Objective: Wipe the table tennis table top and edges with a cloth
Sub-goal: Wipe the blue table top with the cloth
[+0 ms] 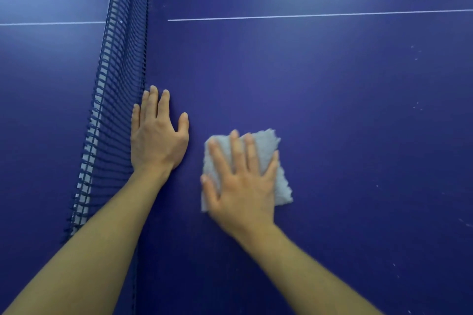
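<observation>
Your L hand: flat, palm down, fingers straight, thumb out. Your R hand: flat, fingers spread, pressing down. Both forearms bare, extended fwd.

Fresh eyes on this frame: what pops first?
The pale grey cloth against the dark blue table top, pressed flat under the right hand at centre. Next, the left hand lying flat beside the net, which runs up the left side.

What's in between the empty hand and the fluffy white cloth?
Only bare blue table top separates the left hand from the fluffy white cloth, in the head view.
</observation>
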